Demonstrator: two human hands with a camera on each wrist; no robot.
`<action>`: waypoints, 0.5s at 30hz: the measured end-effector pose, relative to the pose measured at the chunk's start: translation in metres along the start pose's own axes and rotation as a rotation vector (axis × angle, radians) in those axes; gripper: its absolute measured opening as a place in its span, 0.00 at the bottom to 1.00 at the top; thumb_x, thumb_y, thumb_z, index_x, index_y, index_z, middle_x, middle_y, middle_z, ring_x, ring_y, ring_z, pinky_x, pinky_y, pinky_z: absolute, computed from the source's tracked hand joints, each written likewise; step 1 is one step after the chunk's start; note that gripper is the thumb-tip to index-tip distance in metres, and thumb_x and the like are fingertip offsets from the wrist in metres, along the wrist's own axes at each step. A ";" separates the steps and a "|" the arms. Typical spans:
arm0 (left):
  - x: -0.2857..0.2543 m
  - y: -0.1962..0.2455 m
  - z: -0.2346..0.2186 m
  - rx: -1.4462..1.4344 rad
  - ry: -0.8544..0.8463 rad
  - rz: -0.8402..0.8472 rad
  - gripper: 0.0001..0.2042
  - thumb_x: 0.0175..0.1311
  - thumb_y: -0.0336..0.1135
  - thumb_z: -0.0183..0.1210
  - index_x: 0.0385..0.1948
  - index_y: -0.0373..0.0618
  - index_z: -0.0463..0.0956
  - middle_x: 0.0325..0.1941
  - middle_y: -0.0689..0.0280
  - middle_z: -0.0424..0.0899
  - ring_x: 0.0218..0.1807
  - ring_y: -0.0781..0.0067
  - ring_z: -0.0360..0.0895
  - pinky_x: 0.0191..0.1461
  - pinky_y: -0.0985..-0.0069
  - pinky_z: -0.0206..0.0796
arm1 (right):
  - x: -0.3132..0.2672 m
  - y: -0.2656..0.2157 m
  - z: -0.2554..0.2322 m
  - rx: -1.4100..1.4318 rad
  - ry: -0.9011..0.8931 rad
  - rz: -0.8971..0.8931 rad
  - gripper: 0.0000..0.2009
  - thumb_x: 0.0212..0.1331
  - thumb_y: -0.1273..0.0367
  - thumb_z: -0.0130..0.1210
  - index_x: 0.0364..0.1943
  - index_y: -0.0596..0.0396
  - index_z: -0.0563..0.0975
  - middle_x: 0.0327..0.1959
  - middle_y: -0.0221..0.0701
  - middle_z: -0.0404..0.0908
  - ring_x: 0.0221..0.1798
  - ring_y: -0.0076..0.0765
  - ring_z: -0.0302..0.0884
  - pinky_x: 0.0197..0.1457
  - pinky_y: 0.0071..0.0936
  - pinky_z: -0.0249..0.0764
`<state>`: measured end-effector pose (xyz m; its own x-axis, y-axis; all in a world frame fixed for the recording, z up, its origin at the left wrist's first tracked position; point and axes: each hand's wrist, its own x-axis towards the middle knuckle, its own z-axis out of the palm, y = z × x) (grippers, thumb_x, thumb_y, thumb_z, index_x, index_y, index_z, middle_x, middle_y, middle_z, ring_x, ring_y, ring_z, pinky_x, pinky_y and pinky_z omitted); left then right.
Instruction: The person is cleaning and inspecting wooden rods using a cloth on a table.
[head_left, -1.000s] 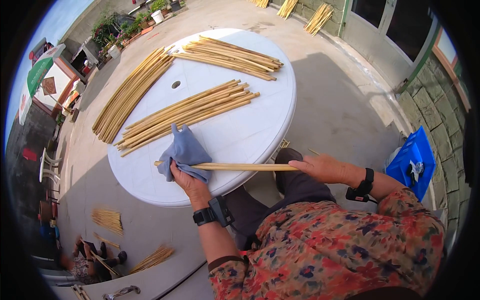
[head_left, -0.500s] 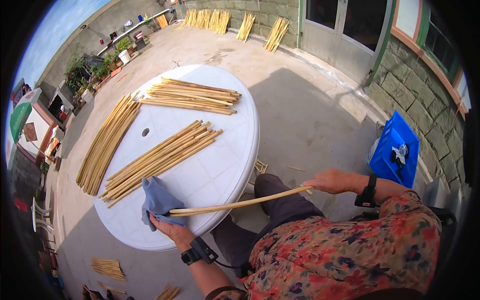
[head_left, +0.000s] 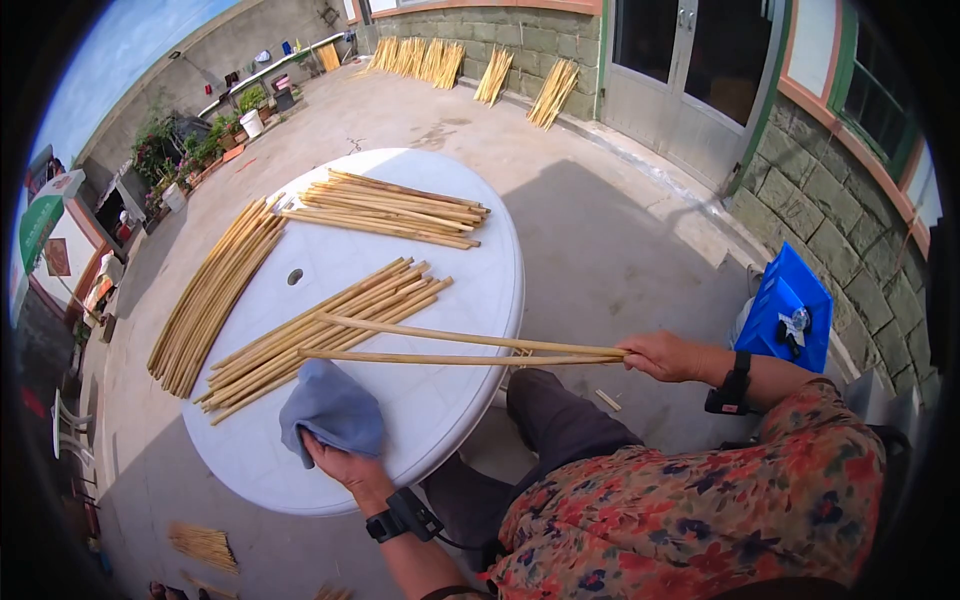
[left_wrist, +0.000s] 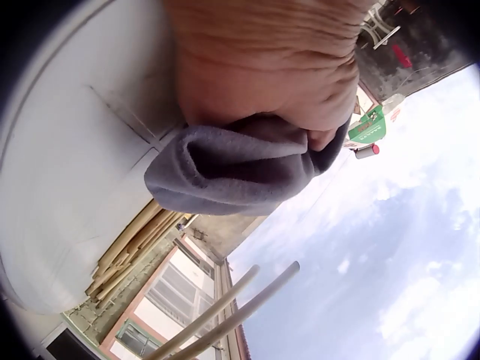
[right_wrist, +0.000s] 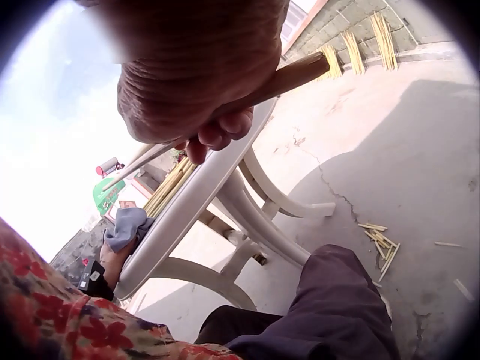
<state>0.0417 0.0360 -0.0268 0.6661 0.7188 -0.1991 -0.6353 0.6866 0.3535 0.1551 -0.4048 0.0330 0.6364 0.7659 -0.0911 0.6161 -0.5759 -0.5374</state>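
In the head view my right hand (head_left: 660, 356) grips two long, pale wooden sticks (head_left: 450, 334) by their near ends. They spread into a narrow V, and their far ends overlap a row of similar sticks (head_left: 270, 355) on the table. The right wrist view has a thick stick end (right_wrist: 300, 75) jutting out past the curled fingers. A crumpled blue-grey cloth (head_left: 335, 410) is held in my left hand (head_left: 345, 468), over the near left part of the table. The cloth stands apart from the two sticks, whose free tips also appear in the left wrist view.
Two more stick piles, one at the left (head_left: 215, 300) and one at the far side (head_left: 390, 210), lie on the round white table (head_left: 470, 390). A blue bin (head_left: 795, 310) stands at right. Short stick pieces (right_wrist: 382, 247) litter the ground. Bundles (head_left: 553, 92) lean on the far wall.
The cloth was wrapped around the sticks; now they are out of it. My right hand has moved right, and the sticks' far ends have swung up and spread apart. The head view has shifted.
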 end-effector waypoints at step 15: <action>-0.005 -0.007 -0.005 0.208 -0.221 -0.142 0.19 0.65 0.43 0.45 0.50 0.40 0.65 0.53 0.62 0.70 0.54 0.65 0.67 0.59 0.68 0.57 | 0.192 -0.165 0.093 0.239 -0.037 -0.455 0.09 0.59 0.68 0.44 0.38 0.57 0.63 0.28 0.45 0.72 0.34 0.55 0.71 0.37 0.43 0.66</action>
<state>0.0405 0.0281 -0.0327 0.8257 0.5604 -0.0648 -0.4513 0.7251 0.5201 0.1328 -0.1357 0.0263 0.3091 0.9358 0.1694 0.7010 -0.1038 -0.7056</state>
